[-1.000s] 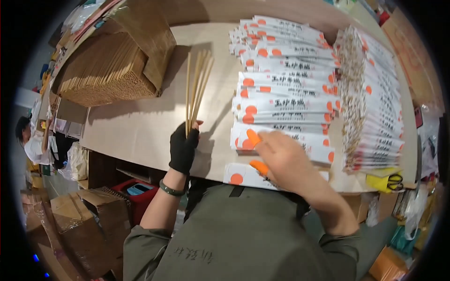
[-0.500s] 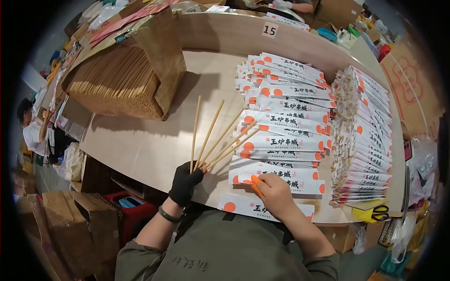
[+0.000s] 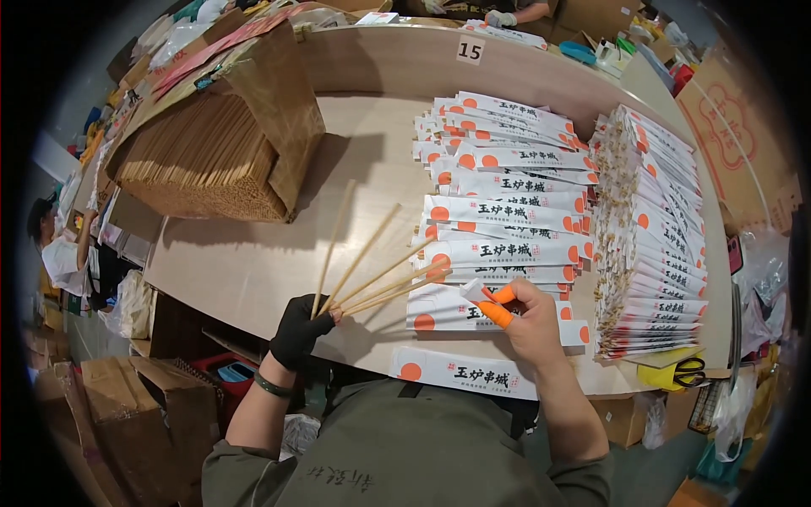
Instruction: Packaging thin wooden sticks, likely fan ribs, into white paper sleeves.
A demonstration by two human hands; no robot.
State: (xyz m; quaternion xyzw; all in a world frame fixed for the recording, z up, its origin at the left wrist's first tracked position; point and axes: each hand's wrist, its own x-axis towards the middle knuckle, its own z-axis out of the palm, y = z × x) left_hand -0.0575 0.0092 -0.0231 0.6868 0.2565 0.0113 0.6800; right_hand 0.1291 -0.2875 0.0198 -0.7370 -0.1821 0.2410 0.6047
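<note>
My left hand (image 3: 299,335), in a black fingerless glove, is closed round the lower ends of several wooden chopsticks (image 3: 372,242) fanned out above the table. My right hand (image 3: 534,321) wears orange finger covers and pinches a white paper chopstick sleeve (image 3: 471,290) by one end, just over the nearest sleeves of the middle pile. Below it, a flat white sleeve (image 3: 460,373) with an orange dot lies along the table's front edge. Stacked loosely beyond my right hand is a pile of such sleeves (image 3: 515,203).
At the back left a brown paper bag (image 3: 291,110) lies on its side, packed with chopsticks (image 3: 198,160). Filled sleeves (image 3: 659,228) form a tall stack on the right. Scissors (image 3: 688,372) lie at the front right corner. A raised board (image 3: 549,68) edges the table's far side.
My left hand has moved left and slightly down, the chopsticks with it. My right hand has shifted right and up, its fingers now turned leftward with the paper end between them.
</note>
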